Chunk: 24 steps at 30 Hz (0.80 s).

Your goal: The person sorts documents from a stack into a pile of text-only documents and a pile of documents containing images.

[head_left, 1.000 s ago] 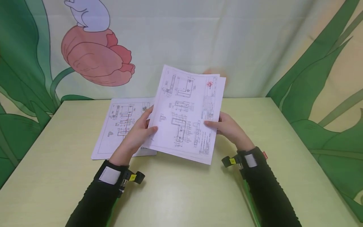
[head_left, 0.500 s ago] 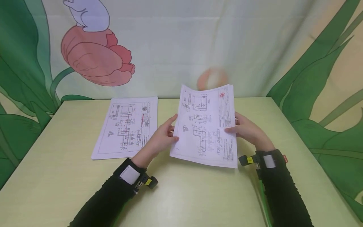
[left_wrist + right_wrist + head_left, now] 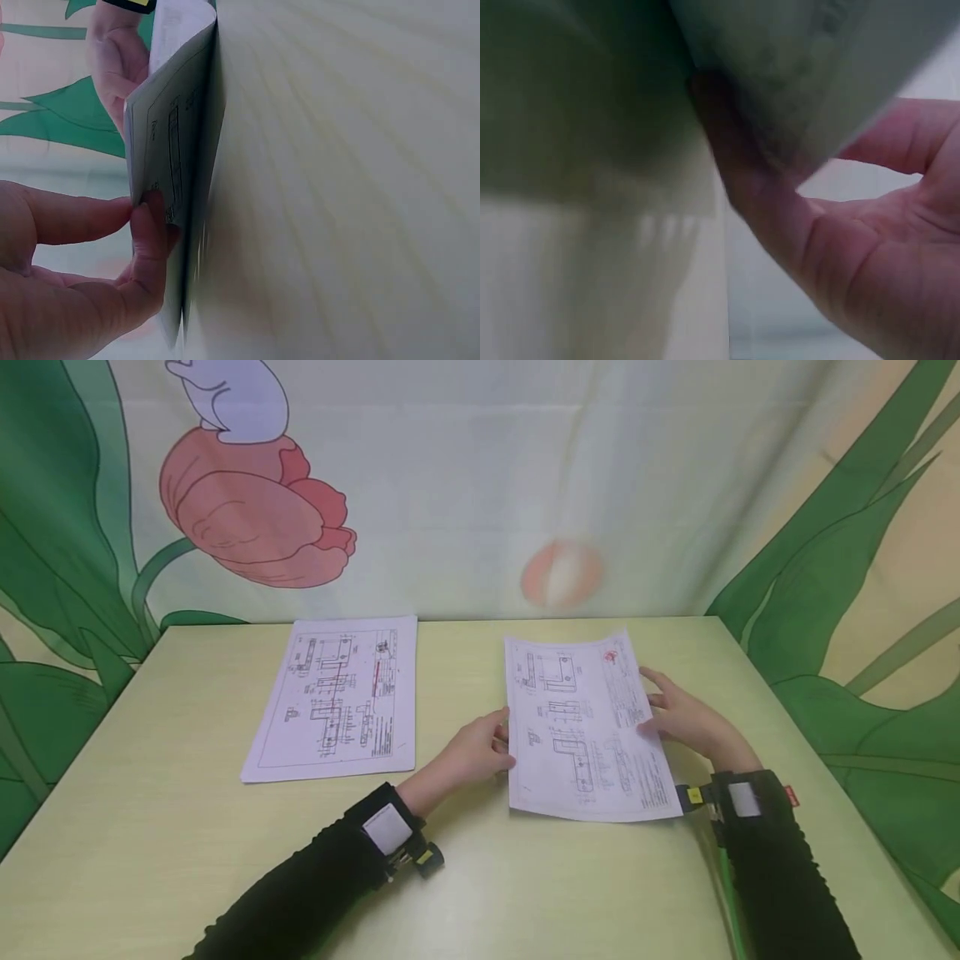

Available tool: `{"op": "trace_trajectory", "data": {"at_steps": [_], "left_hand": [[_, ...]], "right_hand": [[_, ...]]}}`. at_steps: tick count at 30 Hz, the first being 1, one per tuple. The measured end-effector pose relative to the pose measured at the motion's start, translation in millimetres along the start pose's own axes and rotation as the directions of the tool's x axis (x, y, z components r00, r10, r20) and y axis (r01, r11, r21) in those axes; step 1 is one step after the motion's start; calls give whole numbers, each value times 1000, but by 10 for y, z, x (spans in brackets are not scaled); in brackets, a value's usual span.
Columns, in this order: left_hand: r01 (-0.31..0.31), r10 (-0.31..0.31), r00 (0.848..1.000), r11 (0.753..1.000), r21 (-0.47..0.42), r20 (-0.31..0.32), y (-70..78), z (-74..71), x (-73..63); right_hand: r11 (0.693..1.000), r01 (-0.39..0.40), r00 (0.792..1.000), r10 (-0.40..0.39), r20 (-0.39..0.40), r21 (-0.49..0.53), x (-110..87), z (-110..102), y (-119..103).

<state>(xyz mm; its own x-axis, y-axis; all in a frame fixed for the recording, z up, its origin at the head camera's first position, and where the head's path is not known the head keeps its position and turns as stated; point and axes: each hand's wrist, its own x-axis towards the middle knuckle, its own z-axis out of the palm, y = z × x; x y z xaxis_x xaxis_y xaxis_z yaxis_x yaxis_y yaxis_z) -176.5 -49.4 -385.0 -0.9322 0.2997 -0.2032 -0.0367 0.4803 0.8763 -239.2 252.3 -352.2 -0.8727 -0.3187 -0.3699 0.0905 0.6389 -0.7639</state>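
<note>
Printed sheets of technical drawings, with a small red mark near the top right, are held just over the right part of the table. My left hand pinches their left edge, thumb on top and fingers beneath; the left wrist view shows the left hand gripping that edge close to the tabletop. On the opposite edge, my right hand holds the sheets the same way. In the right wrist view, fingers of the right hand lie under the paper. The sheets' lower edge bows slightly.
Another stack of drawing sheets, crossed by red lines, lies at the back left of the pale table. A printed curtain with a flower and leaves hangs behind the table.
Both hands have moved right and lowered the held sheets from above the table's middle to near its surface. The sheets have turned slightly. The left stack has come fully into view, unmoved.
</note>
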Motion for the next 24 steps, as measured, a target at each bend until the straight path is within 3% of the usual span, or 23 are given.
{"op": "trace_trajectory", "data": {"at_steps": [4,9,15,20,24], "left_hand": [[-5,4,1000,999,38,25,14,33,-12],[-25,20,999,993,114,38,33,62,-30],[-66,55,997,974,215,59,64,116,-29],[-75,58,996,957,281,70,118,140,-38],[-63,41,996,950,304,80,142,160,-60]], "right_hand": [[991,3,1000,-4,-11,-137,-19,-6,33],[957,-18,1000,10,-29,-290,-38,3,30],[933,-47,998,31,-51,-356,-66,-12,75],[923,18,999,-33,-34,-383,-105,-43,107],[893,98,995,-89,40,-440,-148,-25,141]]}}
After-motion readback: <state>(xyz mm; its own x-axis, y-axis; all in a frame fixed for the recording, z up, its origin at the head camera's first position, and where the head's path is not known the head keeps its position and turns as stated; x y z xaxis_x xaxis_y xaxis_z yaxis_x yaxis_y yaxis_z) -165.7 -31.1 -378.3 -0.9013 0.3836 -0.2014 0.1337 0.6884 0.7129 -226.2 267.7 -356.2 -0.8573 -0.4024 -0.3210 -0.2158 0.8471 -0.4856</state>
